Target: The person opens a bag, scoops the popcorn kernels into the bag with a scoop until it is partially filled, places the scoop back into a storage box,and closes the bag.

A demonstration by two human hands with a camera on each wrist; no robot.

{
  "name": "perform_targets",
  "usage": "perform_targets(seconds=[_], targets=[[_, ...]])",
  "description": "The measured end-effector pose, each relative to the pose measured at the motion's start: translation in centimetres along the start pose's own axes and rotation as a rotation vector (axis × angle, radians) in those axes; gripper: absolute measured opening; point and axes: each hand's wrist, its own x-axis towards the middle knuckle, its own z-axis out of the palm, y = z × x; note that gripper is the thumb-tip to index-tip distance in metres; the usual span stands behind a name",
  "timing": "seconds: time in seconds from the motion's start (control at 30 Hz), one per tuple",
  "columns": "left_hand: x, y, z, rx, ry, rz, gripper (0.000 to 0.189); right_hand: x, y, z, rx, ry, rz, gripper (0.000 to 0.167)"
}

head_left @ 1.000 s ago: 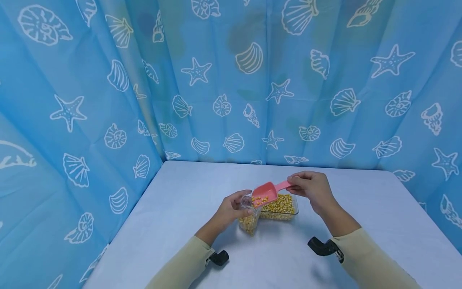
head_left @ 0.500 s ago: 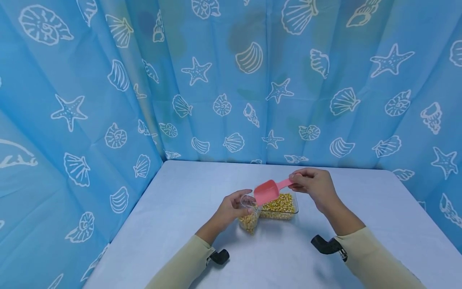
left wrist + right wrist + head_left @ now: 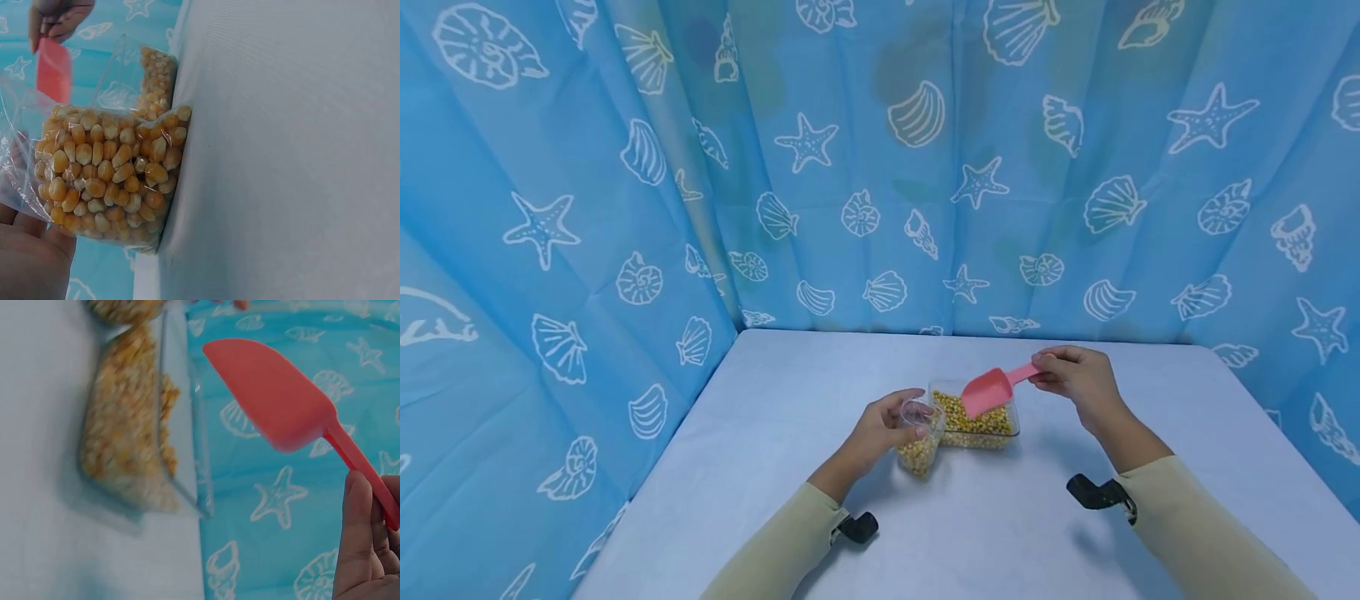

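My left hand (image 3: 880,427) grips a clear plastic bag (image 3: 919,454) near its open mouth. The left wrist view shows the bag's lower part packed with corn kernels (image 3: 106,175), its base down at the tabletop. My right hand (image 3: 1078,385) pinches the handle of a pink scoop (image 3: 988,392), whose bowl looks bare inside. The scoop hangs over a clear rectangular container (image 3: 977,442) of yellow corn kernels, just right of the bag. In the right wrist view the scoop (image 3: 275,394) is held beside the container's rim, thumb along the handle (image 3: 359,462).
A white-covered table (image 3: 797,375) lies under everything. Blue curtains (image 3: 865,167) with white shell and starfish prints rise behind it and along the left. Black wrist mounts (image 3: 1097,493) stick out from both sleeves.
The kernels that lay in the scoop have gone out of it at the bag's mouth. My right hand has then drawn the scoop rightward over the container. My left hand stays on the bag.
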Motion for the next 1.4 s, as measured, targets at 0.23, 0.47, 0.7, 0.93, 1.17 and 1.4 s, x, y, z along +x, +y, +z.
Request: perform_targets(seconds=[0.23,0.47,0.7,0.93,1.17,1.4], targets=[[0.2,0.3,0.1,-0.013,-0.037,0.013,0.059,0.7,1.2,-0.5,-0.209,0.031,-0.03,0.042],[0.2,0.3,0.1,-0.01,-0.03,0.019,0.055,0.3,-0.3,0.2,-0.481,0.046,-0.122,0.03],[0.2,0.1,-0.1,0.012,-0.036,-0.012,0.056,-0.2,-1.3,1.1,-0.646,0.082,-0.196,0.023],[-0.4,1.8,0.0,0.01,-0.048,-0.022,0.055,-0.2,-0.1,1.8,-0.649,0.07,-0.161,0.028],[-0.8,2.3,0.3,-0.015,-0.044,-0.022,0.055,0.3,2.2,1.8,-0.466,0.047,-0.021,0.038],[-0.2,0.3,-0.1,-0.011,-0.03,-0.032,0.057,1.2,4.4,1.7,-0.232,0.039,0.141,0.042]])
